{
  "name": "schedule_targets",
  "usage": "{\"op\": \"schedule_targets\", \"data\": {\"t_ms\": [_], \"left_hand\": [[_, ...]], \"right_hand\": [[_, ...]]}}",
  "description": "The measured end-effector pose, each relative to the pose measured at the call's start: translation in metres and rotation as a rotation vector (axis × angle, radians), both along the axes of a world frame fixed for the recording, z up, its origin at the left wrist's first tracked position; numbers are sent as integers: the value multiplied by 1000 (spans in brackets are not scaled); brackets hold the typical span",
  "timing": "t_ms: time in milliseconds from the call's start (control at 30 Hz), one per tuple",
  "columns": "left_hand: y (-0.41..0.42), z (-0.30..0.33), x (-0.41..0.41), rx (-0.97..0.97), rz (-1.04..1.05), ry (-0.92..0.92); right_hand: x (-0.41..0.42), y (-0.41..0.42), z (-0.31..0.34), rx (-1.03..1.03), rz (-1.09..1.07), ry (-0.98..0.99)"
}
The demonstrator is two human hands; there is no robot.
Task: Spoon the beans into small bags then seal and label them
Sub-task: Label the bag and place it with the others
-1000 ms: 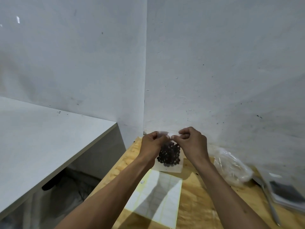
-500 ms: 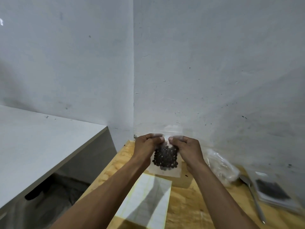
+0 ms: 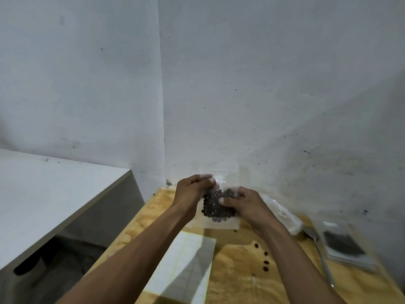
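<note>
One small clear bag (image 3: 219,212) of dark beans (image 3: 215,208) is held upright above the far end of the plywood table (image 3: 238,279), close to the wall corner; its top edge is pinched by the left hand (image 3: 192,191) beside one white label (image 3: 221,179) bearing handwriting too blurred to read; its right side is gripped by the right hand (image 3: 243,205), thumb laid across the beans; four loose beans (image 3: 264,258) are counted on the wood; one sheet of blank labels (image 3: 186,266) lies near the forearms; at the right are seen one crumpled clear bag (image 3: 282,212), one metal spoon (image 3: 322,253) and one stack of filled bags (image 3: 344,244).
</note>
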State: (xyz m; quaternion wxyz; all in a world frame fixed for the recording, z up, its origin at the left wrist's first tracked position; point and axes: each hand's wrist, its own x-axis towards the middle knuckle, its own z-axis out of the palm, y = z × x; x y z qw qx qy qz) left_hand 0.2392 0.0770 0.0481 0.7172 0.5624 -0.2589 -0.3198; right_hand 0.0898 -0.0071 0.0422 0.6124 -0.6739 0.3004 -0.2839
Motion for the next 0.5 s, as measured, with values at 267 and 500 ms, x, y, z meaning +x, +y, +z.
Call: {"op": "schedule_targets", "data": {"t_ms": [267, 500], "left_hand": [[-35, -16, -45, 194, -238, -193], [-102, -6, -140, 156, -312, -244]], "right_hand": [[-62, -33, -8, 29, -327, -28], [-154, -66, 2, -213, -610, 162]]}}
